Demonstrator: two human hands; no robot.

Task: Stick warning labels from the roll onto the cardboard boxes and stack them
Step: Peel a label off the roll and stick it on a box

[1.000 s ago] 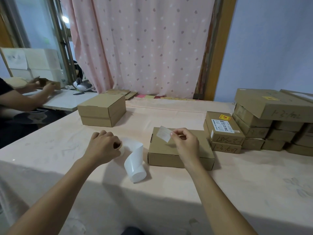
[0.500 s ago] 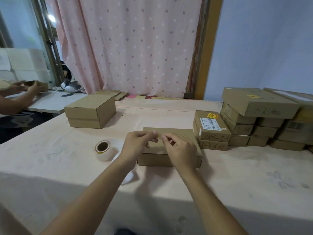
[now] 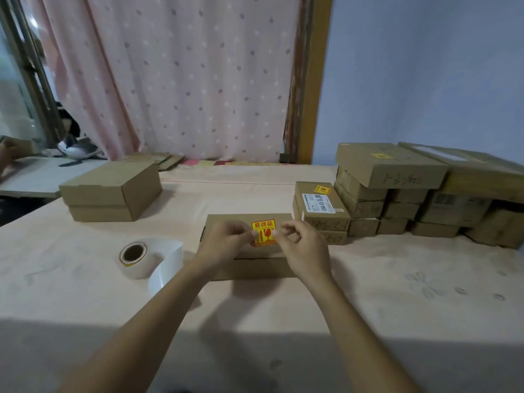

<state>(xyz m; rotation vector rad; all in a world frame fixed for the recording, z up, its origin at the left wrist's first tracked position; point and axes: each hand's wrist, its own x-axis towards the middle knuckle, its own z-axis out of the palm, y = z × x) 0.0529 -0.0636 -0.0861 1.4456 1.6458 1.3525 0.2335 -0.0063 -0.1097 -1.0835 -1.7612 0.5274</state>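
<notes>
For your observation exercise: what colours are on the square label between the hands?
Square warning label: yellow with red print; head view.

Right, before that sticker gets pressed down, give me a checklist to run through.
1. Warning label faces printed side up: ok.
2. Left hand and right hand each pinch one side edge of it: ok.
3. Label sits over the lid of the cardboard box, inside its edges: ok.
4. Label roughly square to the box: ok.
5. Label already touching the lid: cannot tell.
6. Label roll lies on the table left of the box, apart from it: ok.
</notes>
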